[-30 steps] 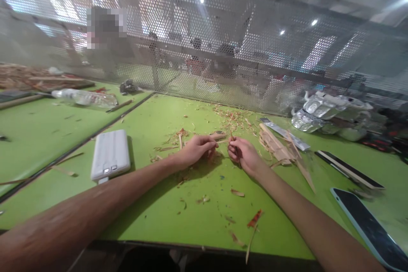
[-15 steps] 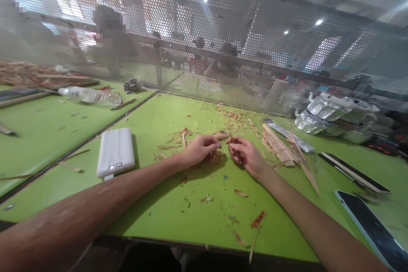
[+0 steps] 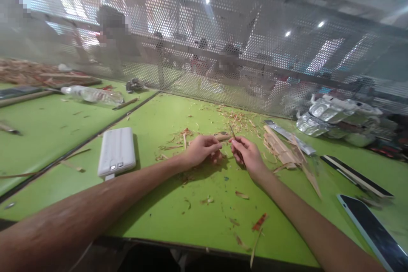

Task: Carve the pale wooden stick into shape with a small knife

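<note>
**Wood slivers worked between two hands on a green tabletop**

Green tabletop [image 3: 178, 204] carries both forearms, which reach in from 7 and 5 o'clock and meet near the middle. The left hand [image 3: 200, 149] lies knuckles up, its fingers curled and pressed together around a short wooden piece [image 3: 222, 137] whose tan end pokes out toward 3 o'clock. The right hand [image 3: 248, 155] sits just beside it, fingers pinching a thin dark sliver [image 3: 233, 131] that points up toward 12 o'clock; its lower end is hidden in the palm. The two hands nearly touch at the fingertips.

Wood shavings [image 3: 236, 120] are scattered at 12 o'clock from the hands, and more chips lie at 6 o'clock near the table edge. A pile of flat wooden strips [image 3: 282, 148] rests at 3 o'clock, near the right hand, with a metal ruler [image 3: 288, 136] just behind it. A white power bank [image 3: 116, 152] lies well apart at 9 o'clock. A phone [image 3: 371, 231] sits at 4 o'clock, a dark flat bar [image 3: 357, 176] above it. Crumpled foil packs [image 3: 334, 117] stand at 2 o'clock against the perforated metal screen [image 3: 223, 51]. A plastic bottle [image 3: 92, 94] lies on the neighbouring table at 10 o'clock.
</note>
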`<state>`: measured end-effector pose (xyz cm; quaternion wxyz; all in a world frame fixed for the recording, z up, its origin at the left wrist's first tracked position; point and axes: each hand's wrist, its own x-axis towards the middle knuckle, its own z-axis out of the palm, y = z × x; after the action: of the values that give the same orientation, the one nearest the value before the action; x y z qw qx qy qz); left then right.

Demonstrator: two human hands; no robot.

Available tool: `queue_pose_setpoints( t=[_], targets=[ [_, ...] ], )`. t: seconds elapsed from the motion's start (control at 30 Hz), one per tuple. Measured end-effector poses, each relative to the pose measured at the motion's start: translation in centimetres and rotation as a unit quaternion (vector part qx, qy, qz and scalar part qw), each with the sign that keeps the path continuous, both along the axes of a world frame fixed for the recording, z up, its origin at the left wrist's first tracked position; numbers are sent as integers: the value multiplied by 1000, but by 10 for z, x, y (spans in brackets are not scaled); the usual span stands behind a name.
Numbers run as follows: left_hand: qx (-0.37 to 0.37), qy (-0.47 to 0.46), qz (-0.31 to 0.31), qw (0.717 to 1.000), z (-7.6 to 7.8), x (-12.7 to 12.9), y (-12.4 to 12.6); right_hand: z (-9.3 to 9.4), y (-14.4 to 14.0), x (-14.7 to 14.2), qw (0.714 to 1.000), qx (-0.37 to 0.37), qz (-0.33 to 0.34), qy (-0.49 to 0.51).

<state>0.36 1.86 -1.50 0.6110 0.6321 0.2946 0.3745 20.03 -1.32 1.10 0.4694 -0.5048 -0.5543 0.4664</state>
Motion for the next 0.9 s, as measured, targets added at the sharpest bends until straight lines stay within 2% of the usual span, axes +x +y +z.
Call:
queue_pose_setpoints(
  t=[0.2, 0.33, 0.47, 0.67, 0.9],
  targets=[
    [3, 13, -15, 1000, 3, 1, -4, 2, -3, -3, 998, -21, 40, -36],
    [44, 24, 8, 999, 4, -2, -2, 3, -1, 3, 999, -13, 33, -31],
    [71, 49, 28, 996, 6, -4, -1, 6, 1, 7, 998, 35, 15, -58],
    [94, 104, -15, 990, 11, -1, -10, 10, 0, 7, 975, 152, -6, -160],
    [92, 79, 8, 993, 9, -3, -5, 15, -2, 7, 961, 186, 8, -205]
  ],
)
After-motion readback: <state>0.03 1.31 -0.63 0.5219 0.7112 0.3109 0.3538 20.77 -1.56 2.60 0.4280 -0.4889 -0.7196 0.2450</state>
